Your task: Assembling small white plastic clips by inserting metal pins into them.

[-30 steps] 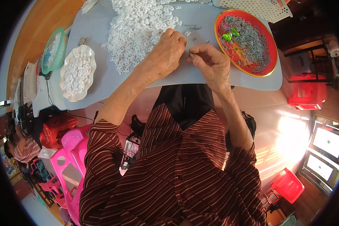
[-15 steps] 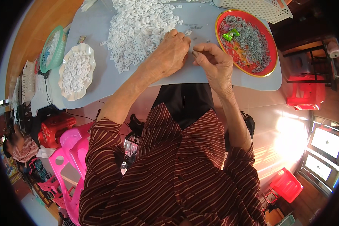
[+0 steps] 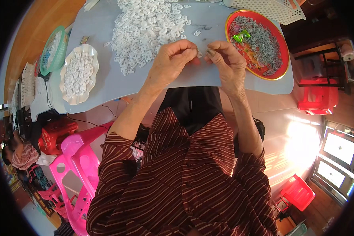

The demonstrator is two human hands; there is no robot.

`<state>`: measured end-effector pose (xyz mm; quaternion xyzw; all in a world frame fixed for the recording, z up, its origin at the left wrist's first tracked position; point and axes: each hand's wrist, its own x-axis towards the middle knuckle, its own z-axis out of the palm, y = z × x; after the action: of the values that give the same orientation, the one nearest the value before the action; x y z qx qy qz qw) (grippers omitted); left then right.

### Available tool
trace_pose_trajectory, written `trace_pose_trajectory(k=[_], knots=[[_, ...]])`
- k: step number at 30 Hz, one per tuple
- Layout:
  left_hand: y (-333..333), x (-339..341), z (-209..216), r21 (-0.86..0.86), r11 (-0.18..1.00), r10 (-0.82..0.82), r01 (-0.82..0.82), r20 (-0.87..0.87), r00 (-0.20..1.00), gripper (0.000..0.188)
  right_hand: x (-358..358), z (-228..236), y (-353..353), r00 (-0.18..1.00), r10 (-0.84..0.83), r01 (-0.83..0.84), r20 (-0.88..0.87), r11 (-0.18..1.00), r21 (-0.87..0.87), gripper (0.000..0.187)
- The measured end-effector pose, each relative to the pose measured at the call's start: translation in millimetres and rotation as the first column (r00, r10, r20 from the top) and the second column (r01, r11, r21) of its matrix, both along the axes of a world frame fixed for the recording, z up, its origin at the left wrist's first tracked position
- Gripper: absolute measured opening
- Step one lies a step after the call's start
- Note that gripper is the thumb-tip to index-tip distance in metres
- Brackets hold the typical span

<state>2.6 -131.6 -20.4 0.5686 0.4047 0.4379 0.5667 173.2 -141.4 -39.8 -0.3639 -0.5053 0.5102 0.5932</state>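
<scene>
My left hand [image 3: 171, 65] is over the near part of the table, thumb and forefinger pinched on a small white plastic piece [image 3: 200, 54] that shows at the fingertips. Just to its right, my right hand [image 3: 229, 65] has thumb and forefinger pressed together, with the fingertips close to that piece. Whatever the right fingers grip is too small to make out. A large heap of similar white pieces with holes [image 3: 139, 39] spreads beyond my left hand. To the right of my hands is a red round tray with a gold rim [image 3: 286, 59], holding small grey metal parts [image 3: 263, 43] and a green wrapper [image 3: 241, 36].
On the left of the grey-blue table [image 3: 106, 84] stands a white scalloped dish [image 3: 65, 92] of white pieces. Beside it is a green basket [image 3: 47, 70]. A cream perforated basket [image 3: 271, 8] sits at the far right. Pink chairs [image 3: 80, 157] are to the left below.
My left hand has drawn back to the left and turned, so the white piece at its fingertips now shows. My right hand has shifted slightly and stays pinched.
</scene>
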Motion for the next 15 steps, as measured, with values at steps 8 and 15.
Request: trace_pose_trajectory(k=[8, 15], knots=[[-6.4, 5.4, 0.0, 0.008, 1.0, -0.013, 0.013, 0.015, 1.0, 0.017, -0.9, 0.5, 0.4, 1.0, 0.015, -0.015, 0.017, 1.0, -0.009, 0.016], [-3.5, 6.8, -0.3, 0.096, 0.995, -0.03, 0.032, -0.022, 0.999, 0.017, 0.6, -0.6, 1.5, 0.999, 0.037, -0.037, 0.032, 0.999, 0.009, 0.017]])
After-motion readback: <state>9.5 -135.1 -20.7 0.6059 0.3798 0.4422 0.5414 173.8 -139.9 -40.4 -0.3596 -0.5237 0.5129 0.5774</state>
